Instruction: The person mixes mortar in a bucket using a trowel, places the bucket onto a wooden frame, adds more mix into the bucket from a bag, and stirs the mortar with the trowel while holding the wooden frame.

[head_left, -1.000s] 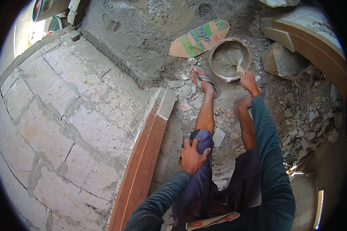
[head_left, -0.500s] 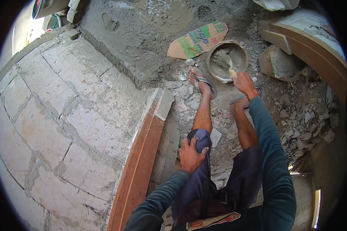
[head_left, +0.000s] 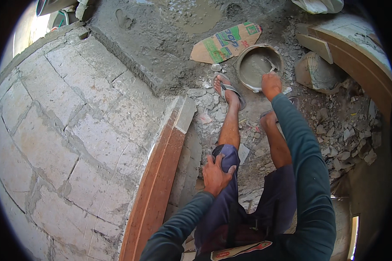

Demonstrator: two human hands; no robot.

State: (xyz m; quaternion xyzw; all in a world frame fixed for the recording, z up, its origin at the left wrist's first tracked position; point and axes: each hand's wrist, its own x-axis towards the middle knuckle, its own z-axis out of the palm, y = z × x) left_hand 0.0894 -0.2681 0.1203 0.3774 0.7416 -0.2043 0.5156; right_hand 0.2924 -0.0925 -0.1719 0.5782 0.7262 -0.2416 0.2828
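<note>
My right hand (head_left: 272, 84) is closed around the handle of a trowel (head_left: 272, 66) at the near right rim of a round bucket (head_left: 240, 78). Wet grey mortar (head_left: 254, 68) fills the bucket's lower part, its surface fairly smooth. Only a small piece of the trowel shows; its blade seems to dip into the mortar, and my fist hides the handle. My left hand (head_left: 217, 176) lies on my left knee with its fingers spread, holding nothing.
Flat cardboard (head_left: 224, 43) lies just beyond the bucket. Broken rubble (head_left: 350, 130) covers the ground at right, near a mortar-crusted container (head_left: 313, 71). A block wall (head_left: 87, 143) with a reddish wooden frame (head_left: 157, 174) stands at left. Wet cement (head_left: 161, 48) spreads at the far side.
My right hand has moved slightly away from me and right with the trowel, toward the bucket's right side. The lumpy mortar now looks smoother. My left hand stays on the knee.
</note>
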